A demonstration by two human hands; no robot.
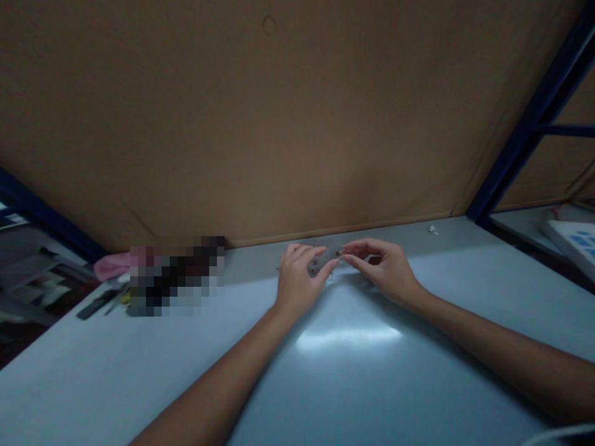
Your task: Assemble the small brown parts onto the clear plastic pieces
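Near the back of the pale table, my left hand holds a small grey flat piece with dark reddish spots between its thumb and fingers. My right hand is just to the right, its thumb and index finger pinched at the right end of that piece. Something tiny and light shows at the right fingertips, too small to name. A few small clear or whitish bits lie on the table below the piece, partly hidden by the hands.
A brown cardboard panel rises behind the table. At the left lie a pink item, a dark flat tool and a blurred-out dark object. A small white bit sits back right. Blue frame posts flank the table.
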